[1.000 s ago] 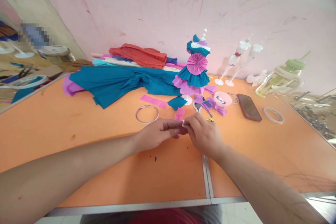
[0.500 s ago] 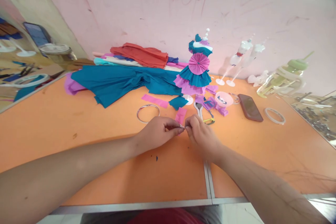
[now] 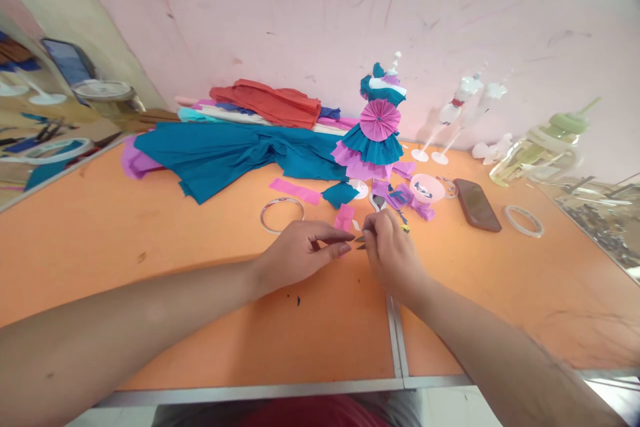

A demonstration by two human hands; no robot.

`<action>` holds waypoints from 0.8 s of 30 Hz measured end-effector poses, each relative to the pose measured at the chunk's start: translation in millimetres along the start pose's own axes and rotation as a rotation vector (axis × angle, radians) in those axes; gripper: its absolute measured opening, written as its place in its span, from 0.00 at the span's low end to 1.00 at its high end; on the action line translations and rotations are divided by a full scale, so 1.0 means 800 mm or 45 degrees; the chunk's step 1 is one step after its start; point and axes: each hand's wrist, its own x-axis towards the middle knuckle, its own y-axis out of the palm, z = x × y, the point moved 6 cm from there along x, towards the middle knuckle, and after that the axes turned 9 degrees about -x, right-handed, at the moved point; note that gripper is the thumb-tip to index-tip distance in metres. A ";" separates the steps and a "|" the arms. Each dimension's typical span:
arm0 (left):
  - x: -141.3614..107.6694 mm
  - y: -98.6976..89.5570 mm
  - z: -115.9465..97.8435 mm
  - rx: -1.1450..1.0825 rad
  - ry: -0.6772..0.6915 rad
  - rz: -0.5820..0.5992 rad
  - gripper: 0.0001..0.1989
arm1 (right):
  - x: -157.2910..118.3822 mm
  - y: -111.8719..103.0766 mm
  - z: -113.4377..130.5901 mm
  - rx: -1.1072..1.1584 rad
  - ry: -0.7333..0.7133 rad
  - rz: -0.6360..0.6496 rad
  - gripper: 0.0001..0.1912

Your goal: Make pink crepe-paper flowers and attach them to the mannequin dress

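What look like snips (image 3: 361,247) sit above the table (image 3: 210,340), pinched by the right hand's (image 3: 395,253) fingers, probably to leave their points free. The left hand (image 3: 295,253) faces them, thumb and forefinger parted; beyond lies a pink strip (image 3: 345,216).

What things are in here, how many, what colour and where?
Wall: one, pink, back
Table: two parts, orange, front
Dress on stand: one, teal and pink, back middle
Other stands: two, whitish, right of dress
Big sheet: one, teal, left of dress
Folded pile: one, red on top, by wall
Strips: two, pink, near middle
Scraps: several, purple and teal, by dress
Bowl: one, pink, right of dress
Phones: two, brown at right, dark far left
Bottle: one, green lid, back right
Rings: at least two, pale, left and right
Jar: one, clear, far left
Blades: two, dark, front middle
Left hand: one, bare, left of blades
Right hand: one, bare, beside blades
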 end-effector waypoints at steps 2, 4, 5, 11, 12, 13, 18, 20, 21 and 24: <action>-0.001 0.003 0.000 -0.031 0.006 0.008 0.18 | -0.003 0.004 0.007 -0.083 -0.066 0.018 0.07; -0.001 0.003 -0.003 -0.008 0.039 0.000 0.17 | -0.005 0.008 0.012 -0.126 -0.111 0.018 0.06; -0.001 0.003 -0.005 0.015 0.056 -0.009 0.17 | -0.006 0.009 0.014 -0.137 -0.122 0.014 0.06; -0.003 0.001 -0.011 0.052 0.077 -0.012 0.15 | -0.005 0.011 0.018 -0.022 -0.112 0.046 0.06; -0.003 0.002 -0.011 0.039 0.076 -0.012 0.15 | -0.005 0.011 0.018 0.007 -0.090 0.062 0.06; -0.004 0.002 -0.010 0.020 0.073 -0.017 0.15 | -0.005 0.012 0.018 0.034 -0.063 0.075 0.05; -0.002 0.002 -0.002 -0.100 -0.016 -0.063 0.18 | -0.007 0.010 0.011 0.137 0.073 0.032 0.04; -0.002 0.003 0.000 -0.123 -0.056 -0.050 0.18 | -0.007 0.010 0.009 0.182 0.088 0.026 0.03; -0.002 0.003 0.000 -0.132 -0.063 -0.045 0.18 | -0.007 0.011 0.009 0.196 0.087 0.028 0.03; -0.003 0.001 -0.003 -0.133 -0.057 -0.045 0.16 | -0.006 0.012 0.010 0.189 0.078 0.045 0.03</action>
